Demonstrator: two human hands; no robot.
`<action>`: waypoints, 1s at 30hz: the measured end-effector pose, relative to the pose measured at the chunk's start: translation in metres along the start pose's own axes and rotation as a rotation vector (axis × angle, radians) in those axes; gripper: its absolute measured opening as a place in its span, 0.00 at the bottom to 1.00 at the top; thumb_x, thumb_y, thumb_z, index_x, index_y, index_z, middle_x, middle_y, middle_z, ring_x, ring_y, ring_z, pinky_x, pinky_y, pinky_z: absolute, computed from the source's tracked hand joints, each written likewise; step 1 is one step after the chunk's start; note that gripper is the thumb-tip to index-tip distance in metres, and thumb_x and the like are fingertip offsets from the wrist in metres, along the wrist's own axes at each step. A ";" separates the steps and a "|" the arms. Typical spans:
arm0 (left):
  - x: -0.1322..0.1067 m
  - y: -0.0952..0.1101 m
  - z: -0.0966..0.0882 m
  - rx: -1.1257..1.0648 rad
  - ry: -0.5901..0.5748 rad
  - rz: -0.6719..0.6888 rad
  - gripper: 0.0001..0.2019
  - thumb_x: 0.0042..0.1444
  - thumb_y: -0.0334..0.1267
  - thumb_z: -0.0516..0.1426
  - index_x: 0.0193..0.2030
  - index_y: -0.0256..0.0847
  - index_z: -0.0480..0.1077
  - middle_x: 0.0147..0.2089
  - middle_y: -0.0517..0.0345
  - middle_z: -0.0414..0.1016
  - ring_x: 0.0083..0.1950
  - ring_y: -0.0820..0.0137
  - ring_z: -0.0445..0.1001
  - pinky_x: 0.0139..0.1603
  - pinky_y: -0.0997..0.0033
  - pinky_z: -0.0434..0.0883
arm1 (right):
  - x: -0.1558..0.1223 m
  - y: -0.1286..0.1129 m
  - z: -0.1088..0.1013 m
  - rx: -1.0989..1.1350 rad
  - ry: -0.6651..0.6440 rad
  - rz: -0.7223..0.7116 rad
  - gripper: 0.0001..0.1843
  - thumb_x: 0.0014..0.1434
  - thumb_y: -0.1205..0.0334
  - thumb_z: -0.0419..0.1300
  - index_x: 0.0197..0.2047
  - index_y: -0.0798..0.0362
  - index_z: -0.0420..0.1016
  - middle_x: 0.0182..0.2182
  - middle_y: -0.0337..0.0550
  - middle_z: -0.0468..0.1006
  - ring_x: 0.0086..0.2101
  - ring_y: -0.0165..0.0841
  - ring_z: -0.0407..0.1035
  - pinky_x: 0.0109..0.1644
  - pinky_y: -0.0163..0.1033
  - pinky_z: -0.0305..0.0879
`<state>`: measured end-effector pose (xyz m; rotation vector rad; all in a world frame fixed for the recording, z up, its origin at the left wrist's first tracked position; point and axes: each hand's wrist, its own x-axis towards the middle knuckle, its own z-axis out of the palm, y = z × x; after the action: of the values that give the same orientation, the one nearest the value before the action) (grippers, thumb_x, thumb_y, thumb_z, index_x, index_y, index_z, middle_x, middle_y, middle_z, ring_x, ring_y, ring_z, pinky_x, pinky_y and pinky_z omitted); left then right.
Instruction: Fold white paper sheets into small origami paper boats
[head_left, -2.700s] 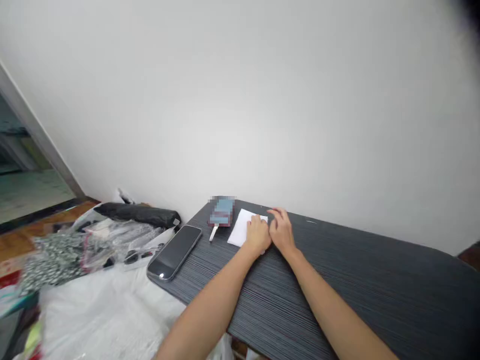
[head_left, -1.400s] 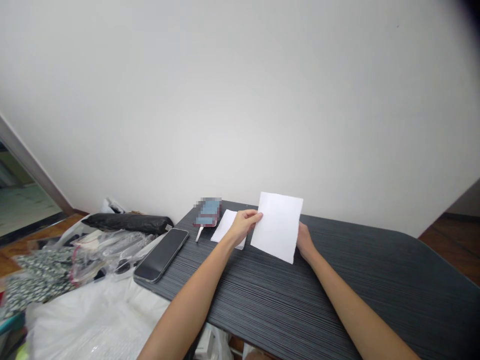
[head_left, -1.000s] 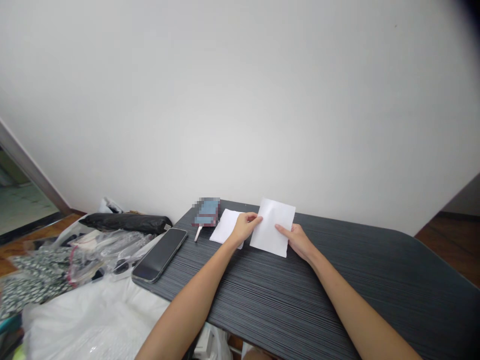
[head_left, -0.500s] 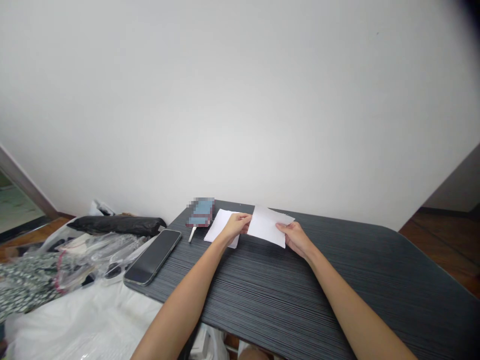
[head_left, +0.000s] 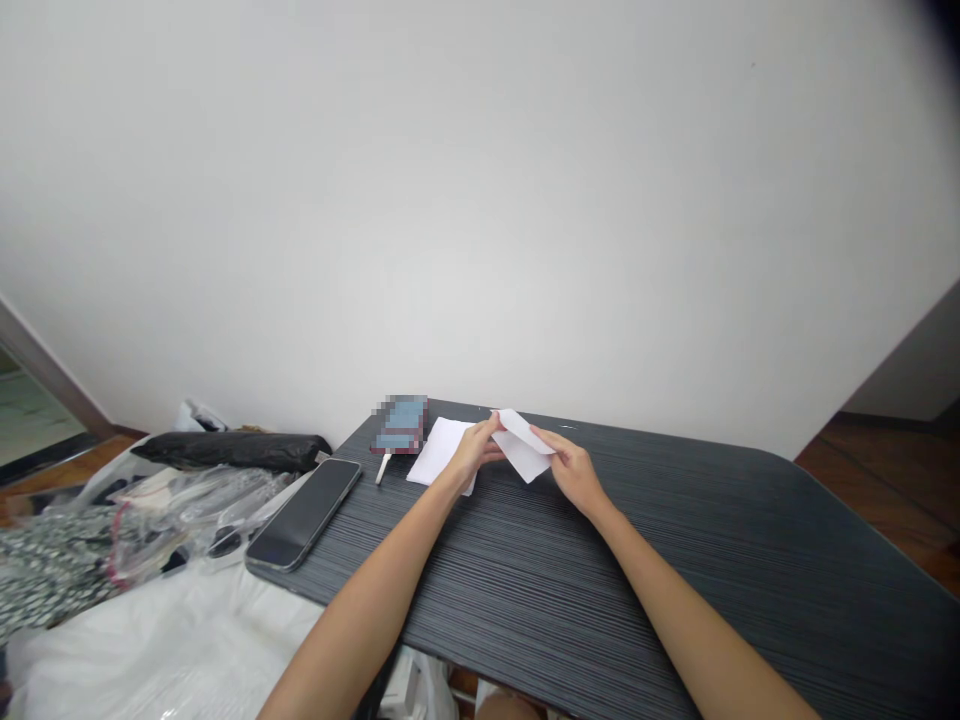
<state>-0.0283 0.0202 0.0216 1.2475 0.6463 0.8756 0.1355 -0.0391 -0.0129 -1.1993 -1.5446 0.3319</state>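
Note:
A white sheet of paper [head_left: 523, 455] is held above the table between my two hands, its far part bent over towards me. My left hand [head_left: 474, 450] pinches its left edge, thumb near the upper corner. On the right side my right hand [head_left: 574, 468] grips the bent part with fingers on top. More white paper [head_left: 439, 452] lies flat on the table to the left, partly covered by my left hand and wrist.
The dark, wood-grained table [head_left: 540, 590] stands against a white wall [head_left: 480, 200]. On its left are a phone [head_left: 306, 515], a small white stick-like item [head_left: 383, 468] and a pixelated blue-and-red object [head_left: 403, 425]. Plastic bags [head_left: 187, 640] and a black wrapped bundle [head_left: 232, 450] lie beyond the left edge.
The sheet was nearly flat and is now bent over. My right hand has moved left and slightly up towards my left hand, which keeps hold of the left edge.

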 end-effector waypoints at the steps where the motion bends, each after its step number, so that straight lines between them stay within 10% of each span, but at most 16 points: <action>1: 0.001 -0.002 -0.001 0.020 0.031 0.027 0.21 0.46 0.50 0.54 0.37 0.32 0.67 0.37 0.47 0.71 0.34 0.69 0.71 0.35 0.69 0.69 | -0.001 -0.002 0.001 -0.034 -0.028 -0.025 0.26 0.47 0.74 0.45 0.48 0.49 0.66 0.48 0.38 0.67 0.49 0.32 0.60 0.55 0.43 0.53; 10: 0.007 -0.004 -0.013 0.362 0.252 0.329 0.12 0.46 0.35 0.54 0.37 0.32 0.70 0.36 0.51 0.74 0.37 0.66 0.71 0.36 0.70 0.67 | -0.003 -0.009 0.008 0.143 -0.172 0.011 0.28 0.45 0.74 0.47 0.50 0.48 0.64 0.52 0.42 0.61 0.48 0.33 0.61 0.48 0.39 0.62; 14: -0.002 0.004 -0.010 0.602 0.225 0.492 0.10 0.48 0.38 0.53 0.33 0.34 0.71 0.33 0.53 0.74 0.35 0.67 0.70 0.37 0.71 0.66 | 0.003 -0.026 0.006 0.136 0.007 -0.025 0.30 0.50 0.68 0.50 0.57 0.46 0.51 0.52 0.45 0.61 0.46 0.33 0.62 0.47 0.41 0.62; 18: -0.012 0.010 0.001 0.764 0.109 0.613 0.09 0.49 0.37 0.52 0.32 0.36 0.70 0.33 0.54 0.73 0.36 0.69 0.69 0.39 0.71 0.64 | 0.004 -0.043 0.002 -0.014 0.027 -0.105 0.19 0.51 0.63 0.52 0.49 0.49 0.63 0.48 0.44 0.65 0.46 0.34 0.60 0.47 0.39 0.61; 30: -0.018 0.013 0.011 0.389 -0.003 0.474 0.18 0.49 0.38 0.53 0.48 0.35 0.60 0.36 0.52 0.73 0.37 0.70 0.71 0.39 0.72 0.66 | 0.007 -0.033 -0.001 0.050 0.083 0.023 0.10 0.48 0.58 0.55 0.28 0.55 0.72 0.29 0.43 0.74 0.31 0.33 0.66 0.35 0.36 0.63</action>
<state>-0.0314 0.0003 0.0356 1.7973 0.5399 1.1704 0.1202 -0.0482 0.0154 -1.1782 -1.4442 0.3306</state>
